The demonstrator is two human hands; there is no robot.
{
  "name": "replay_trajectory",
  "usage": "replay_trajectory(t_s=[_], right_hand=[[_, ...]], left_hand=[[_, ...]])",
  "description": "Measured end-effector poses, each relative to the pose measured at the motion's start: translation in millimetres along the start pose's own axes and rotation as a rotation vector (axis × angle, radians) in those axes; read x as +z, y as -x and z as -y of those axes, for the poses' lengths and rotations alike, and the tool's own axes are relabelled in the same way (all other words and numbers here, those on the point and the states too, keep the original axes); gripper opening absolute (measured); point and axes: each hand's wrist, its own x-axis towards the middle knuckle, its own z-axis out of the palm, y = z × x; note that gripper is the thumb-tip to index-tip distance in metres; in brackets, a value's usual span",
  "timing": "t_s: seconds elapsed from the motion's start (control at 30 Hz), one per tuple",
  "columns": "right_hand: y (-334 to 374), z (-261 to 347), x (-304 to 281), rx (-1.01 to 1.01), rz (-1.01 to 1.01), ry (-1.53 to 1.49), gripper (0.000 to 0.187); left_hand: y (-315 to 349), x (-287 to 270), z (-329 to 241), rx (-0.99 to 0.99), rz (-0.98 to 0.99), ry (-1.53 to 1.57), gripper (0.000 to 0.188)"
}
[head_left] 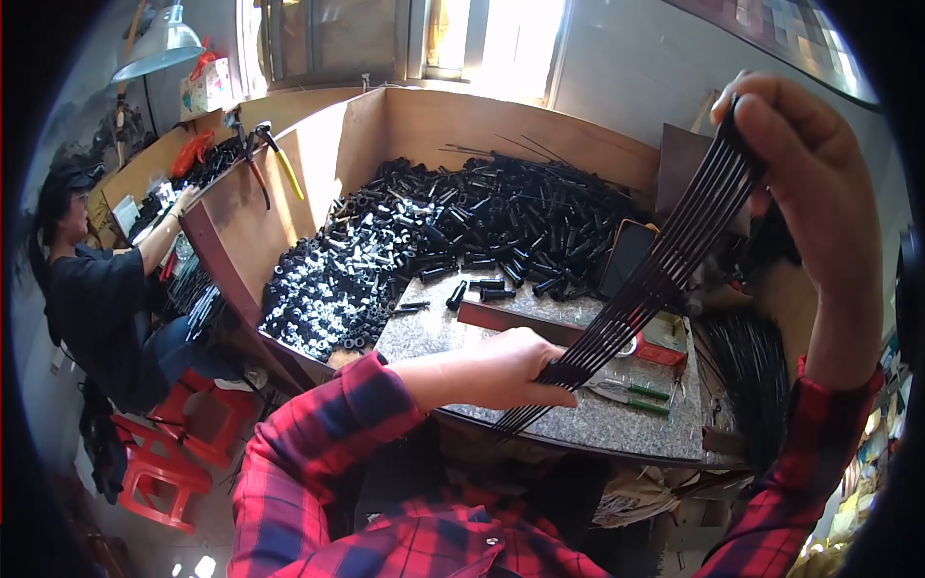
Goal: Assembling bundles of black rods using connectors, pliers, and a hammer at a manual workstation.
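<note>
A bundle of thin black rods (646, 279) slants across the bench from low centre to upper right. My left hand (525, 371) is closed round its lower part, and the rod ends stick out below my fingers. At the top end my right hand (800, 144) grips the same bundle, raised above the bench, with its fingers bent over the rod tips. Between the hands the rods lie side by side with narrow gaps. Beneath them on the speckled stone slab (424, 352) are green-handled pliers (631, 395) and a red box (660, 349), partly covered by the rods.
Black tubular parts (520, 226) and small shiny metal pieces (332, 289) are heaped behind the slab, inside a wooden surround (472, 114). More black rods (747, 371) stand at the right. Pliers with yellow handles (279, 166) hang on the left partition. Beyond it sits another person (106, 299) beside red stools (159, 472).
</note>
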Motion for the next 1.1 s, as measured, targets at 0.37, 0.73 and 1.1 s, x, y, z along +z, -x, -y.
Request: replay_trajectory(t_s=[0.37, 0.73, 1.1], right_hand=[[63, -78, 59, 0.122, -0.098, -0.155, 0.036], [237, -107, 302, 0.882, 0.049, -1.274, 0.047], [176, -138, 295, 0.976, -0.443, -1.148, 0.026]], left_hand=[[37, 24, 47, -0.462, -0.419, 0.831, 0.027], [92, 111, 92, -0.456, -1.174, 1.429, 0.03], [87, 116, 79, -0.286, -1.178, 1.527, 0.034]])
